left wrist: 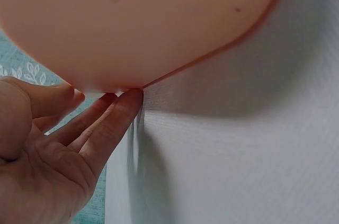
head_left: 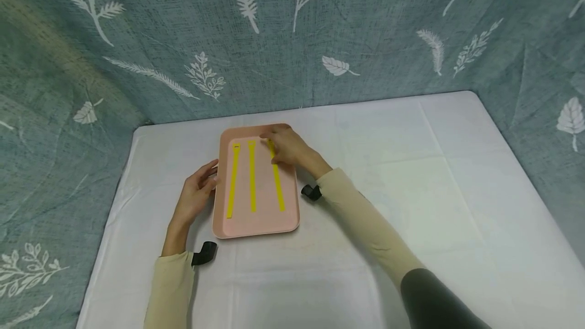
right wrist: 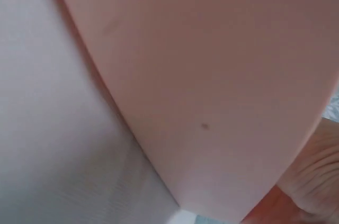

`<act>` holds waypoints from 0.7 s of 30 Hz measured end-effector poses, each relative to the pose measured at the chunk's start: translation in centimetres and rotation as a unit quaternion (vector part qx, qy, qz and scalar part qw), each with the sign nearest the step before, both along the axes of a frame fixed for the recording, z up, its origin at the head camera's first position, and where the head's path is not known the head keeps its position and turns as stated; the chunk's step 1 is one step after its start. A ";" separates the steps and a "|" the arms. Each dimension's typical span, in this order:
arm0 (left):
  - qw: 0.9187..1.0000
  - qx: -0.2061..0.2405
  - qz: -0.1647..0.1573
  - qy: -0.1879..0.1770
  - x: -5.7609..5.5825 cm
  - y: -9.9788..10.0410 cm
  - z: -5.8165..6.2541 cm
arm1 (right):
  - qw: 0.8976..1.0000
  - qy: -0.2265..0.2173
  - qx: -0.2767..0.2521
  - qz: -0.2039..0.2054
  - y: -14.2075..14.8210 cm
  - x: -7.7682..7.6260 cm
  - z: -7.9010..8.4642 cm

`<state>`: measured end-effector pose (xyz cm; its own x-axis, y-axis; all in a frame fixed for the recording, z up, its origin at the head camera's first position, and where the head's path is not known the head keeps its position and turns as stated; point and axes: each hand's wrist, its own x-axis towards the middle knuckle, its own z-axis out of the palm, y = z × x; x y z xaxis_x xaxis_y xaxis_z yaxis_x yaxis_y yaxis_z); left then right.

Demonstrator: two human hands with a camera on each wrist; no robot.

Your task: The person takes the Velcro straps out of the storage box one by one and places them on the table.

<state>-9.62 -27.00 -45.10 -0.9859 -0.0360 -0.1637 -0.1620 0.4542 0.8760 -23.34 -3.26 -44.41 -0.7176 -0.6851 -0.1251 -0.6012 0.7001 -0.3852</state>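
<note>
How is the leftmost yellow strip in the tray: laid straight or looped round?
Straight. The head view shows the leftmost yellow strip running lengthwise along the pink tray, its two ends apart.

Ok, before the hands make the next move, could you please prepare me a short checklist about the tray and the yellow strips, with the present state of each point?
1. All three yellow strips on the tray: ok.
2. Strips apart from each other: ok, pink shows between them.
3. Left hand at the tray: ok, fingertips touch its edge.
4. Right hand gripping the rightmost strip: cannot tell, the hand covers part of it.
5. Tray flat on the white cloth: not ok, both wrist views seem to show its underside.
</note>
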 end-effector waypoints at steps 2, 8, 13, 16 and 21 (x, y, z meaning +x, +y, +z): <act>1.000 0.004 0.000 0.001 0.0 0.0 0.0 | 1.000 -0.003 -0.018 -0.002 0.1 0.1 -0.2; 1.000 -0.001 0.003 0.002 -0.1 0.0 -0.3 | 0.998 0.005 -0.056 -0.004 0.3 0.5 -0.5; 1.000 0.005 0.002 0.005 0.0 0.0 -0.3 | 0.997 0.019 -0.075 -0.003 0.5 0.8 -0.8; 1.000 0.013 0.002 0.007 0.0 0.1 -0.2 | 0.996 0.018 -0.087 -0.005 0.6 1.1 -0.9; 1.000 0.015 0.003 0.008 0.1 0.1 0.0 | 0.995 0.006 -0.102 -0.010 0.8 1.4 -1.0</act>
